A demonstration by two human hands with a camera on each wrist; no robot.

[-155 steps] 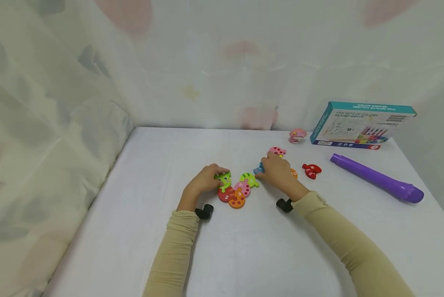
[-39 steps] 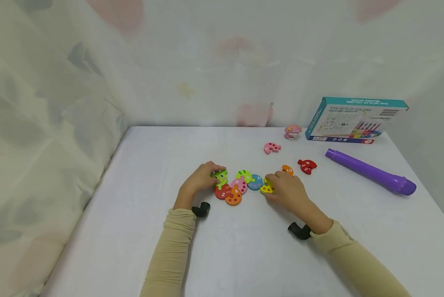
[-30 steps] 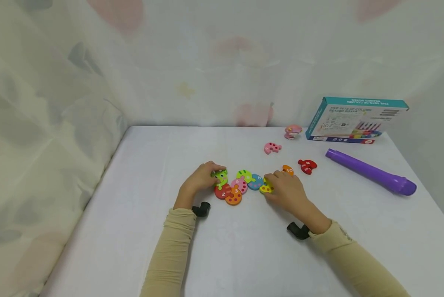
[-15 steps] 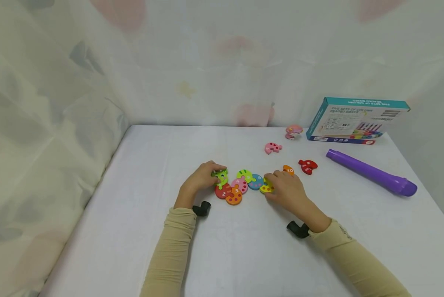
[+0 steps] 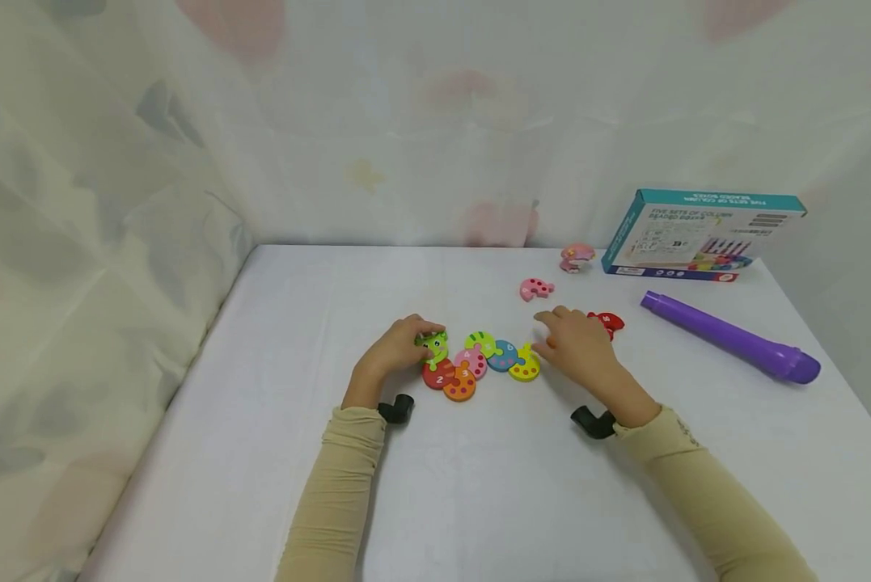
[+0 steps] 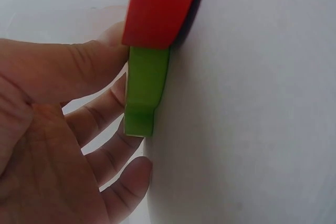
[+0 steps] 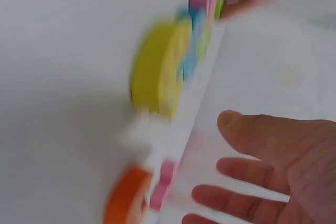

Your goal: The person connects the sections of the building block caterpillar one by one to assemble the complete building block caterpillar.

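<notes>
A caterpillar puzzle of numbered pieces curves across the table. My left hand [image 5: 393, 349] pinches its green head piece [image 5: 437, 347] between thumb and fingers; the left wrist view shows that piece edge-on against the red piece [image 6: 160, 9]. Orange [image 5: 460, 386], pink [image 5: 471, 364], striped green [image 5: 479, 343], blue [image 5: 504, 356] and yellow [image 5: 526, 369] pieces follow in a chain. Right of the yellow end, my right hand [image 5: 579, 346] hovers with fingers spread, holding nothing. A loose orange piece [image 7: 126, 198] lies near it, hidden by the hand in the head view.
A loose red piece [image 5: 608, 323] lies just beyond my right hand, and a pink piece [image 5: 535, 289] farther back. A pink figurine [image 5: 577, 257], a teal-edged box [image 5: 704, 238] and a purple tube [image 5: 729, 337] stand or lie at the back right.
Blue and yellow pieces have joined the chain's right end. In the last half second my right hand let go of the yellow piece and moved right, over the orange one. The left hand stays.
</notes>
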